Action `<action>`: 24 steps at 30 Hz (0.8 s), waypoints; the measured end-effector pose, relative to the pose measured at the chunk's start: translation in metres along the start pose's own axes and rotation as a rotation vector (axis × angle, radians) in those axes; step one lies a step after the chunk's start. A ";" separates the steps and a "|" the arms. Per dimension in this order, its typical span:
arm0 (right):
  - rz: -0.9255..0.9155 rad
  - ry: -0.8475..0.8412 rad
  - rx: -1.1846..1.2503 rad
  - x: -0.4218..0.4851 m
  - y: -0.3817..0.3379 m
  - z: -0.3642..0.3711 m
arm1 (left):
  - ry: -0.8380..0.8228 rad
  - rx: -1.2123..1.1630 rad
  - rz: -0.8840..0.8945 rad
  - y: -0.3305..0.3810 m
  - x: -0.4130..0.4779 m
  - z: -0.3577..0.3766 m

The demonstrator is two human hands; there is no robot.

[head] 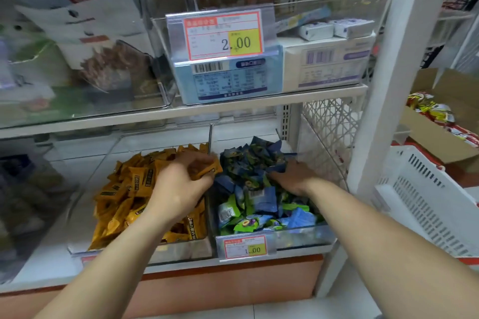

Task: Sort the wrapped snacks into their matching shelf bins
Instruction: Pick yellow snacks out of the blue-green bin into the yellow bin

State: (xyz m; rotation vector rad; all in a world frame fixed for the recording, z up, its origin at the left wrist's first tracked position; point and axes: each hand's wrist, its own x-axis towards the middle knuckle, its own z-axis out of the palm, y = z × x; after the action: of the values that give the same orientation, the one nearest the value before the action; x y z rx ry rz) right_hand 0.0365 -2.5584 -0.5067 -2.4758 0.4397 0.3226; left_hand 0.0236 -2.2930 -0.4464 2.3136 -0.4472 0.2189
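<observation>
Two clear bins stand side by side on the lowest shelf. The left bin [145, 250] is heaped with orange wrapped snacks [124, 189]. The right bin [298, 237] holds blue and green wrapped snacks [259, 202]. My left hand [181, 184] hovers over the divider between the bins and grips an orange packet [207, 169]. My right hand [293, 176] reaches into the back of the right bin, its fingers curled around dark blue packets [277, 167]; the fingertips are hidden among the wrappers.
A shelf [233, 109] above carries a clear bin with light blue and white boxes [228, 77] and a 2.00 price tag [223, 33]. A white plastic basket [425, 199] leans at the right, past a white post [383, 80]. A cardboard box [440, 122] holds red and yellow packets.
</observation>
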 end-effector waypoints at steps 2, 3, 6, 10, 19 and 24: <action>0.031 -0.035 -0.029 0.003 0.001 0.002 | -0.028 -0.055 -0.010 -0.008 -0.002 -0.001; 0.039 -0.048 -0.065 0.004 0.001 0.002 | -0.029 -0.077 -0.013 -0.011 -0.003 -0.002; 0.029 -0.063 -0.156 0.004 0.000 0.003 | -0.014 -0.121 -0.026 -0.016 -0.003 -0.004; -0.022 -0.080 -0.116 0.003 -0.001 0.000 | -0.035 -0.150 -0.011 -0.017 -0.001 -0.003; -0.150 0.023 0.203 -0.009 -0.005 -0.019 | -0.022 -0.197 0.002 -0.016 0.006 0.004; -0.306 0.027 0.532 -0.026 -0.033 -0.016 | 0.028 -0.219 0.000 -0.013 0.010 0.008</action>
State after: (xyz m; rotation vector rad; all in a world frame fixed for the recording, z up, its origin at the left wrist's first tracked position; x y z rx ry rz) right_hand 0.0271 -2.5368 -0.4685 -1.9849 0.1259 0.0361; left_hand 0.0379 -2.2928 -0.4576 2.0942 -0.4350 0.1920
